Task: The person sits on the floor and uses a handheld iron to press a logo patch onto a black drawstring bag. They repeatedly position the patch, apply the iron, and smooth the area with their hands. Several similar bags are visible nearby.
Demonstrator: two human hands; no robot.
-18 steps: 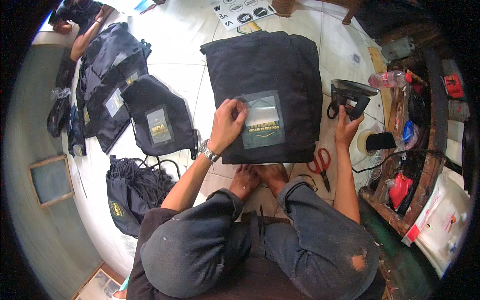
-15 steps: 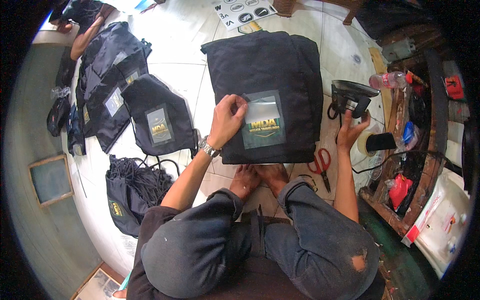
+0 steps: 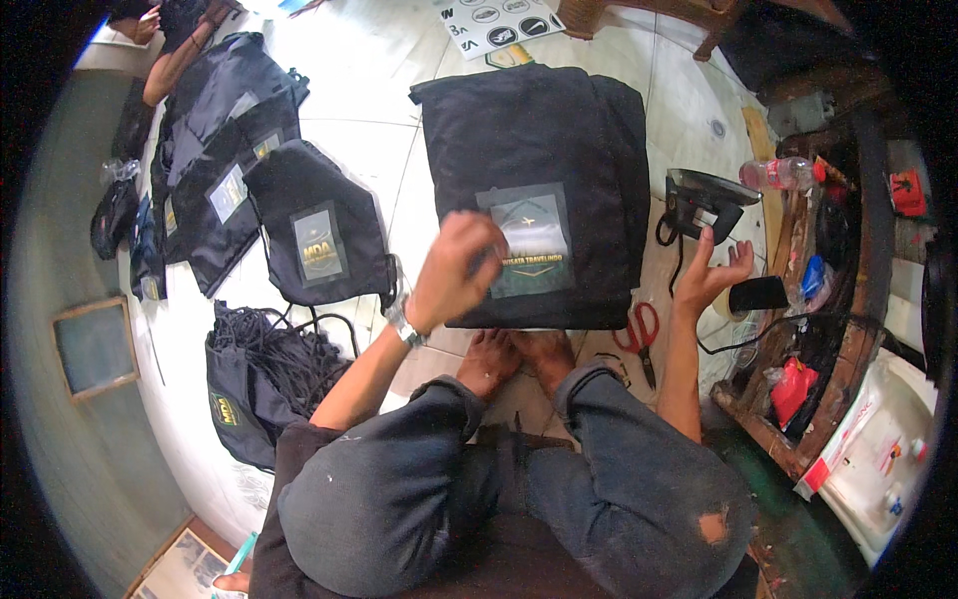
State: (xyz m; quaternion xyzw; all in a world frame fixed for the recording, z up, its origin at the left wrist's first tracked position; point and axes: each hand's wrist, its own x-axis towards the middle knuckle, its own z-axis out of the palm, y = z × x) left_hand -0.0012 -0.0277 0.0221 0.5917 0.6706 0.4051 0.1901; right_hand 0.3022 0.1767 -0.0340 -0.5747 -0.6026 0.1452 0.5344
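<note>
A folded black fabric bag (image 3: 529, 130) lies before me, bearing a clear film over a gold-and-green print (image 3: 534, 260) with a white patch across it. My left hand (image 3: 464, 262), curled and blurred, is at the film's left edge; what its fingertips hold is unclear. My right hand (image 3: 714, 270) is open, fingers apart, just below a black iron (image 3: 704, 195) at right. Red-handled scissors (image 3: 641, 327) lie beside the bag's lower corner. More black bags (image 3: 309, 200) with print films lie at left, above a bag (image 3: 259, 389) heaped with cords.
Another person's arms (image 3: 175, 60) reach in at top left; another hand (image 3: 230, 581) shows bottom left. A cluttered wooden rack (image 3: 813, 379), plastic bottle (image 3: 773, 174), tape roll (image 3: 738, 299) and black power cord line the right. A printed sheet (image 3: 499, 25) and wooden furniture (image 3: 639, 20) are behind.
My left hand has moved slightly downward and is smeared by motion. The white patch on the print sits lower. My right hand's fingers have spread and drawn down from the iron.
</note>
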